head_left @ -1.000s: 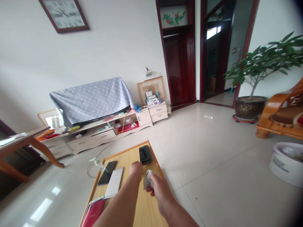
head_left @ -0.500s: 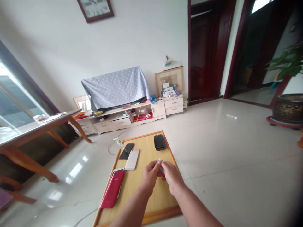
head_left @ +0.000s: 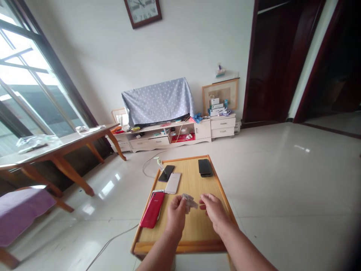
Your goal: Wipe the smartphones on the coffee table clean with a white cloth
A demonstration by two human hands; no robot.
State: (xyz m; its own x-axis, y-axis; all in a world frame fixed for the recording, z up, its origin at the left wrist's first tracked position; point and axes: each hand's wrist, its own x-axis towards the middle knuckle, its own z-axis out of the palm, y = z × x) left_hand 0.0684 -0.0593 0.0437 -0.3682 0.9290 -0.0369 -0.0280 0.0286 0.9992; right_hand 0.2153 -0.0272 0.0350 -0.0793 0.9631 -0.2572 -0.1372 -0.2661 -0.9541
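My left hand [head_left: 176, 212] grips a small crumpled greyish-white cloth [head_left: 189, 201] between thumb and fingers; whether it is fabric or a wipe, I cannot tell. Just right of the cloth, my right hand [head_left: 214, 210] hovers with its fingers loosely bent and apart, holding nothing that shows. Both hands are above the wooden table [head_left: 194, 233]. To their left lie a red phone [head_left: 153, 210] on top of a white-edged one, a pale pink phone [head_left: 173, 183] and a black phone [head_left: 166, 173]. At the far right corner, a dark phone [head_left: 204, 166] rests over another dark flat thing.
A pump bottle [head_left: 159, 163] stands at the table's far left corner. Across the floor is a white cabinet [head_left: 203, 130] with a cloth-covered object [head_left: 160, 101] on it. A wooden desk [head_left: 70, 145] and purple-covered stool [head_left: 25, 210] are at left. A cable [head_left: 109, 241] crosses the floor.
My hands were together around the crumpled cloth; now the right hand has come off to the right, and the cloth hangs more spread from my left hand. The view has turned left.
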